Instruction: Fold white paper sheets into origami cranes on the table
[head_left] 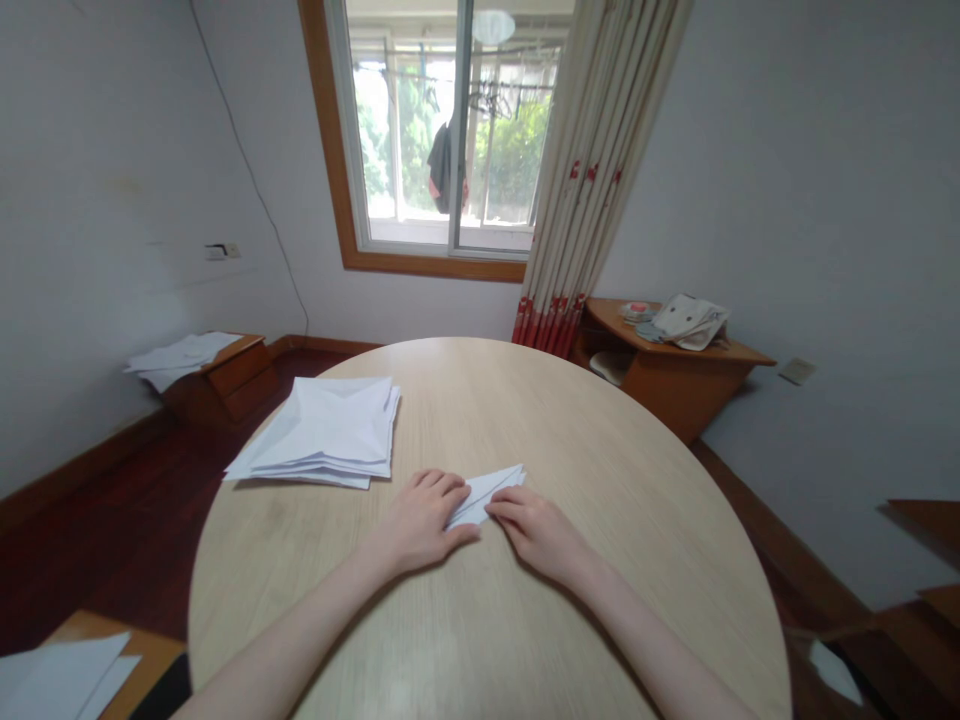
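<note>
A small folded sheet of white paper (486, 490) lies on the round wooden table (600, 430), its layers forming a slanting, pointed shape. My left hand (429, 515) rests over the paper's left end, fingers spread and thumb apart along the near side. At the paper's right part, my right hand (536, 525) has its thumb and fingertips pinched together on the near edge. The left end of the paper is hidden under my left hand. Left of my hands sits a stack of white paper (330, 425), with creases on its top sheet.
Papers lie on a low cabinet (225, 370) at the left and on a wooden surface (82, 630) at lower left. A corner shelf (660, 375) holding a cloth bag (690, 322) stands beyond the table at right, beside the curtain (592, 180) and window.
</note>
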